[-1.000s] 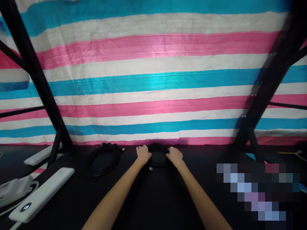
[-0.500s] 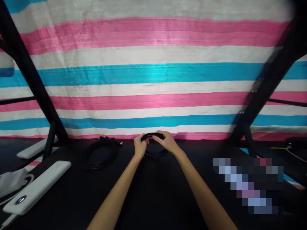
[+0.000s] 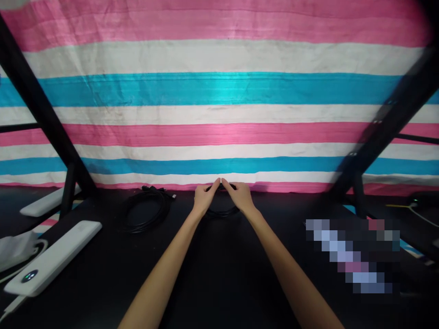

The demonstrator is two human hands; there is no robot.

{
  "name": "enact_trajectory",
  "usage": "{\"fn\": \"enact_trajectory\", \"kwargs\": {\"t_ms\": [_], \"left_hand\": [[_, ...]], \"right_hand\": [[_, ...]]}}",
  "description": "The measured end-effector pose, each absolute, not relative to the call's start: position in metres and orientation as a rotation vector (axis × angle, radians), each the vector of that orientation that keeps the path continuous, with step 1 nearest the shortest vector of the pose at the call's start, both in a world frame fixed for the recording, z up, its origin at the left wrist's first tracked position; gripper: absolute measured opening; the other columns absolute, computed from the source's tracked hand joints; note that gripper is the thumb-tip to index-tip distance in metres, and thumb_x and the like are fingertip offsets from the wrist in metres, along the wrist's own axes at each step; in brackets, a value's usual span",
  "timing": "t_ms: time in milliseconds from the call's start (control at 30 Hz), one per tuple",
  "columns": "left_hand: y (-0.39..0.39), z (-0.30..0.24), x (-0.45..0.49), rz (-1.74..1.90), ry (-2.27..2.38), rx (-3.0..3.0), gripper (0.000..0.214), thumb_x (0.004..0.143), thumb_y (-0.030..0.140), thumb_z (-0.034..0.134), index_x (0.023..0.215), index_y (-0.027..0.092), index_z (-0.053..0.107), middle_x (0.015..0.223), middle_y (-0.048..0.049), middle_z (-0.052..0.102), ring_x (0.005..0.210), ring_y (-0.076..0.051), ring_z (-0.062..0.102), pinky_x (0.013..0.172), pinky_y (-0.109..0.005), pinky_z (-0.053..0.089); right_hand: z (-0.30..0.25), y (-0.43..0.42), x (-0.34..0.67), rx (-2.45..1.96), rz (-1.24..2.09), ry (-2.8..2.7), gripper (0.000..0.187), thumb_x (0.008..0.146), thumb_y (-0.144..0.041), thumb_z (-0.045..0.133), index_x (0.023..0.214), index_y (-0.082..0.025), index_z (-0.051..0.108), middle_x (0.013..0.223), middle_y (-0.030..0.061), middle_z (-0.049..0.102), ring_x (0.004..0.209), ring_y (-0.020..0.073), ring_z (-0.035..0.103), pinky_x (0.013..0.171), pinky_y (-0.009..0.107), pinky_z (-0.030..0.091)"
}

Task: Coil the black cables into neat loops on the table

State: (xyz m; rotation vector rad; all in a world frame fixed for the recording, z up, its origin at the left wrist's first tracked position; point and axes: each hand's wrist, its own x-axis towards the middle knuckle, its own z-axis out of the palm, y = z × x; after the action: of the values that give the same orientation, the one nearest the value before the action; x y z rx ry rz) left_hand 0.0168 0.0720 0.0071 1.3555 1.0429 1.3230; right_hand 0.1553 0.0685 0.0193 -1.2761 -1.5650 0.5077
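Note:
A coiled black cable (image 3: pixel 222 213) is between my two hands near the back of the black table. My left hand (image 3: pixel 203 196) grips the left side of the coil, and my right hand (image 3: pixel 241 195) grips its right side. Both thumbs meet at the top of the loop, where a small pale spot shows between their tips. The curled fingers are partly hidden behind the coil. To the left lies a second black cable coil (image 3: pixel 164 211) with a light metal plug (image 3: pixel 174 196) at its end, apart from my hands.
A white power bank (image 3: pixel 58 256) with a small lit display and a white adapter (image 3: pixel 17 250) lie at the left. Another white bar (image 3: pixel 46 204) sits behind them. Black frame posts (image 3: pixel 51 123) slant up at both sides before a striped sheet (image 3: pixel 219 91). A pixelated patch covers the right.
My thumbs have come together at the top of the coil; before, they were apart, with the cable showing between them. The view has tilted slightly down.

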Motion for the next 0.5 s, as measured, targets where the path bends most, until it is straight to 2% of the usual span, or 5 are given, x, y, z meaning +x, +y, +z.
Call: {"fn": "enact_trajectory", "kwargs": {"t_ms": [100, 233, 400, 467, 500], "left_hand": [[0.070, 0.019, 0.017, 1.329, 1.045, 1.351, 0.060, 0.072, 0.061, 0.056, 0.041, 0.019, 0.026, 0.038, 0.0072, 0.021, 0.039, -0.004, 0.019, 0.043, -0.024, 0.013], [0.066, 0.034, 0.010, 1.152, 0.963, 1.361, 0.057, 0.074, 0.059, 0.055, 0.041, 0.018, 0.033, 0.036, 0.0069, 0.024, 0.035, -0.004, 0.017, 0.042, -0.024, 0.010], [0.067, 0.038, 0.004, 0.991, 0.916, 1.345, 0.051, 0.074, 0.059, 0.055, 0.050, 0.015, 0.050, 0.034, 0.0085, 0.022, 0.032, -0.003, 0.013, 0.040, -0.024, 0.006], [0.069, 0.037, 0.002, 0.983, 0.916, 1.337, 0.051, 0.074, 0.060, 0.055, 0.055, 0.013, 0.056, 0.034, 0.0092, 0.021, 0.033, -0.003, 0.012, 0.040, -0.024, 0.005], [0.069, 0.037, 0.002, 0.979, 0.915, 1.335, 0.050, 0.074, 0.060, 0.056, 0.058, 0.012, 0.058, 0.035, 0.0096, 0.021, 0.033, -0.003, 0.012, 0.040, -0.024, 0.005]], "right_hand": [[0.029, 0.069, 0.160, -1.276, 0.701, -1.555, 0.060, 0.081, -0.062, 0.039, 0.041, -0.018, 0.041, 0.038, -0.0031, 0.027, 0.040, 0.0083, 0.028, 0.044, 0.024, 0.024], [0.043, 0.064, 0.167, -1.228, 0.942, -1.577, 0.054, 0.078, -0.060, 0.047, 0.050, -0.015, 0.054, 0.036, -0.0068, 0.023, 0.036, 0.0057, 0.018, 0.039, 0.023, 0.016], [0.045, 0.059, 0.165, -1.171, 0.946, -1.482, 0.057, 0.071, -0.064, 0.057, 0.048, -0.020, 0.030, 0.041, -0.0090, 0.018, 0.039, 0.0035, 0.013, 0.040, 0.023, 0.010], [0.044, 0.059, 0.163, -1.143, 0.930, -1.473, 0.058, 0.072, -0.064, 0.057, 0.048, -0.020, 0.028, 0.041, -0.0088, 0.020, 0.039, 0.0035, 0.015, 0.041, 0.023, 0.011], [0.043, 0.059, 0.163, -1.125, 0.929, -1.485, 0.056, 0.073, -0.064, 0.056, 0.048, -0.019, 0.033, 0.040, -0.0082, 0.023, 0.039, 0.0038, 0.017, 0.041, 0.023, 0.012]]}}
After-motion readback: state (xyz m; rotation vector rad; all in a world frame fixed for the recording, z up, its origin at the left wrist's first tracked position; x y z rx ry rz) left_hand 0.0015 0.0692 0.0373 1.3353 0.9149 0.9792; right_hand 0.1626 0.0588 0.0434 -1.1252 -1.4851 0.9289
